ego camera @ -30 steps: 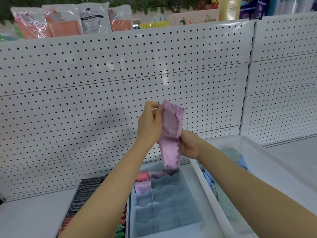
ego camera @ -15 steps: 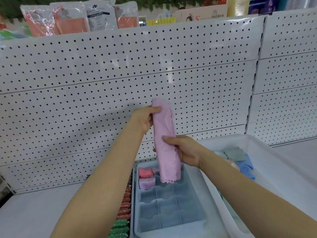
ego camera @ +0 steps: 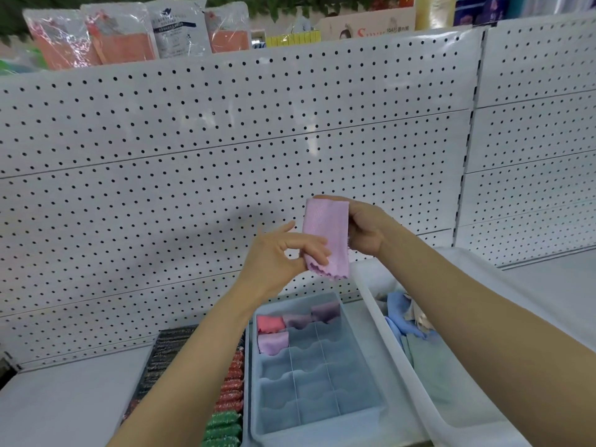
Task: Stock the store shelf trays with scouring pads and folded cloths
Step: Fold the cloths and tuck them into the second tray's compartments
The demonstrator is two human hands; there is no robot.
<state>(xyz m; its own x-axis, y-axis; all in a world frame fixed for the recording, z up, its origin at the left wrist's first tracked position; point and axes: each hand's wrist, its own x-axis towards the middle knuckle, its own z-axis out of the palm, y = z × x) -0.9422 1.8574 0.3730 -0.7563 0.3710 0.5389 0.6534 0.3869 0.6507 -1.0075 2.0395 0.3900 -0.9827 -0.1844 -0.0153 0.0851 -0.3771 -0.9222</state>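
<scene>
At the centre of the frame, a folded pink cloth (ego camera: 327,235) is held upright between two bare hands, in front of a white perforated back panel (ego camera: 225,156). The top of the cloth is gripped by the right hand (ego camera: 364,230), whose fingers are curled over the upper fold. The scalloped lower edge is pinched by the left hand (ego camera: 283,253) between thumb and fingertips. Directly below the cloth, a grey-blue divided tray (ego camera: 317,424) is seen resting on the white shelf (ego camera: 64,404). Its upper-left compartments are occupied by a red folded cloth (ego camera: 270,323), a lilac folded cloth (ego camera: 273,342) just below it, and two mauve folded cloths (ego camera: 311,317) to the right along the back row; the remaining compartments are shown unfilled. At the lower left of the tray, rows of scouring pads (ego camera: 227,391) in dark, red and green are lined up, partly hidden by the left forearm. At the right of the frame, a translucent white bin (ego camera: 371,285) is shown, in which blue and pale green cloths (ego camera: 403,314) are loosely heaped; their number cannot be made out behind the right forearm. Along the upper left of the frame, packaged goods (ego camera: 119,33) are stood above the panel.
</scene>
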